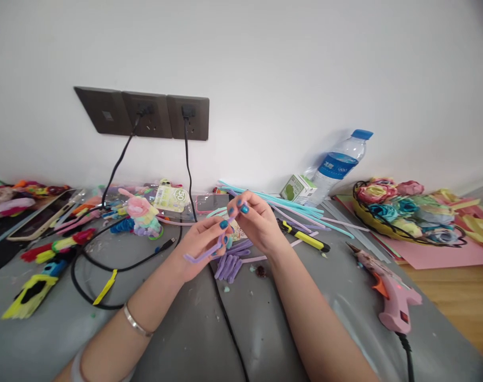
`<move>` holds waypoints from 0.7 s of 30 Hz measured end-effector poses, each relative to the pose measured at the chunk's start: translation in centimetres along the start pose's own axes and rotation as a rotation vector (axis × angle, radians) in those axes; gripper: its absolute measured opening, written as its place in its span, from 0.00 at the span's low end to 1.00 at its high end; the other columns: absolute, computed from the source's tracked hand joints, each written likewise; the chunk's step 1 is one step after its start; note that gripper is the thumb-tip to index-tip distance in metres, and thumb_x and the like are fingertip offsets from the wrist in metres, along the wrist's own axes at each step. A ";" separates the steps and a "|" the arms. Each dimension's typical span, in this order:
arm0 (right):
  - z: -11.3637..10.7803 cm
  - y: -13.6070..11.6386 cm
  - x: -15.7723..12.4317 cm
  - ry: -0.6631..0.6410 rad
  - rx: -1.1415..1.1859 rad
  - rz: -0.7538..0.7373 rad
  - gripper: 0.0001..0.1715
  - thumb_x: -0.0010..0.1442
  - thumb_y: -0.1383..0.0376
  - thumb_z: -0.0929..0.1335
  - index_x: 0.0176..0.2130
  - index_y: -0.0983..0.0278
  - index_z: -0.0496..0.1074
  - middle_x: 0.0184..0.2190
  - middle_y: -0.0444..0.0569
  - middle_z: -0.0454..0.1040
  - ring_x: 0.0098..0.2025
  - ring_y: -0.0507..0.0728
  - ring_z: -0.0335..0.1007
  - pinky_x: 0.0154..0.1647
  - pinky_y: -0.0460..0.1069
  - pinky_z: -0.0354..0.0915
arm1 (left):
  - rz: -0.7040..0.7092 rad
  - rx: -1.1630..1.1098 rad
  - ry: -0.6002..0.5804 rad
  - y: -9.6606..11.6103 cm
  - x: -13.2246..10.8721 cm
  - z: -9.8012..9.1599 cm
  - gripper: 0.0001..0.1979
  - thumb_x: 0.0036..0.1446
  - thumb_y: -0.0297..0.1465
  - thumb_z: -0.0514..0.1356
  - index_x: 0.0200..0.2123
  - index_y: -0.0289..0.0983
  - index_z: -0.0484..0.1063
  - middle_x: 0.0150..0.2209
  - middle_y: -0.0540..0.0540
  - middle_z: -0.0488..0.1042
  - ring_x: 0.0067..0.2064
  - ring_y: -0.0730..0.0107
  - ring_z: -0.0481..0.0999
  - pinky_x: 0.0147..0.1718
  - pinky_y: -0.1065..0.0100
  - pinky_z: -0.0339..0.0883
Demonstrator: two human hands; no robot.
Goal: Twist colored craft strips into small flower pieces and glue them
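Observation:
Both hands meet near the middle of the head view, above the grey tabletop. My left hand (199, 241) pinches a purple pipe cleaner (203, 257), whose bent end sticks out to the left below the fingers. My right hand (259, 222) grips the upper part of the same pipe cleaner between thumb and fingertips. Just under the hands lies a bundle of folded purple pipe cleaners (228, 268). Behind the right hand, long turquoise and lilac pipe cleaners (292, 204) spread across the table. A yellow and black utility knife (305, 236) lies right of the right wrist.
A pink glue gun (398, 302) rests at right, near a basket of fabric-like flowers (408, 209). A water bottle (336, 167) leans on the wall beside a small green-white box (298, 187). Black cables (78, 281) cross the table. Colourful pipe-cleaner figures (34, 289) lie at left.

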State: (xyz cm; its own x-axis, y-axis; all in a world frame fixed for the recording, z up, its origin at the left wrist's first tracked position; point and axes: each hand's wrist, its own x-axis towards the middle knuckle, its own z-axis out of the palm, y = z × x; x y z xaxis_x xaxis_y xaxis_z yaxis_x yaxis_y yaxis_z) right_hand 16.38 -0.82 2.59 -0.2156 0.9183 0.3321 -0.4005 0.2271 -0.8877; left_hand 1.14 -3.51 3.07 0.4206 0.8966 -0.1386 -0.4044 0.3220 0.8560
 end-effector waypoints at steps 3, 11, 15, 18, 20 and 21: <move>-0.2 0.1 0.1 -0.007 -0.065 0.007 0.15 0.53 0.53 0.75 0.35 0.58 0.72 0.36 0.48 0.71 0.39 0.56 0.68 0.42 0.51 0.66 | 0.156 0.232 0.151 -0.5 0.6 -0.7 0.16 0.44 0.44 0.71 0.24 0.37 0.76 0.22 0.50 0.68 0.22 0.78 0.60 0.19 0.73 0.53; -0.4 0.8 0.4 0.053 -0.139 0.021 0.14 0.52 0.57 0.76 0.34 0.60 0.72 0.31 0.45 0.71 0.32 0.53 0.66 0.36 0.49 0.65 | 0.389 0.590 0.210 -0.2 0.5 -1.1 0.08 0.53 0.36 0.62 0.27 0.39 0.74 0.25 0.49 0.69 0.26 0.71 0.65 0.24 0.71 0.58; 0.0 0.7 0.4 0.054 -0.158 0.019 0.15 0.50 0.57 0.77 0.30 0.61 0.71 0.30 0.44 0.71 0.32 0.53 0.67 0.37 0.50 0.65 | 0.454 0.771 0.237 0.0 0.3 -1.1 0.05 0.51 0.31 0.58 0.24 0.38 0.68 0.23 0.52 0.65 0.26 0.72 0.63 0.26 0.71 0.57; 0.2 0.7 0.3 0.059 -0.156 0.024 0.15 0.50 0.57 0.77 0.30 0.62 0.70 0.30 0.44 0.71 0.32 0.52 0.67 0.38 0.50 0.65 | 0.497 0.888 0.247 0.1 0.2 -1.3 0.04 0.51 0.29 0.55 0.24 0.38 0.66 0.23 0.53 0.63 0.24 0.74 0.60 0.25 0.71 0.55; 0.2 0.8 0.3 0.058 -0.151 0.018 0.16 0.51 0.57 0.76 0.30 0.62 0.70 0.29 0.44 0.70 0.32 0.52 0.67 0.37 0.49 0.65 | 0.521 0.936 0.252 0.1 0.2 -1.4 0.04 0.51 0.29 0.54 0.25 0.38 0.66 0.23 0.53 0.62 0.24 0.75 0.59 0.25 0.71 0.54; 0.2 0.8 0.3 0.053 -0.148 0.014 0.16 0.51 0.57 0.76 0.31 0.62 0.69 0.29 0.43 0.70 0.32 0.52 0.67 0.37 0.49 0.64 | 0.528 0.951 0.254 0.2 0.2 -1.4 0.04 0.51 0.29 0.54 0.25 0.38 0.65 0.23 0.53 0.62 0.23 0.75 0.59 0.25 0.71 0.54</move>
State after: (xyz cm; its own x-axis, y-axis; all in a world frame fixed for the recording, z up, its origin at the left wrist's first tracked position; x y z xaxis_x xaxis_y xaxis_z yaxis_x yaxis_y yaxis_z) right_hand 15.81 -0.42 2.09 -0.1715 0.9367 0.3052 -0.2615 0.2554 -0.9308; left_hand 0.04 -2.84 2.47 0.1573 0.9232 0.3507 0.3486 -0.3842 0.8549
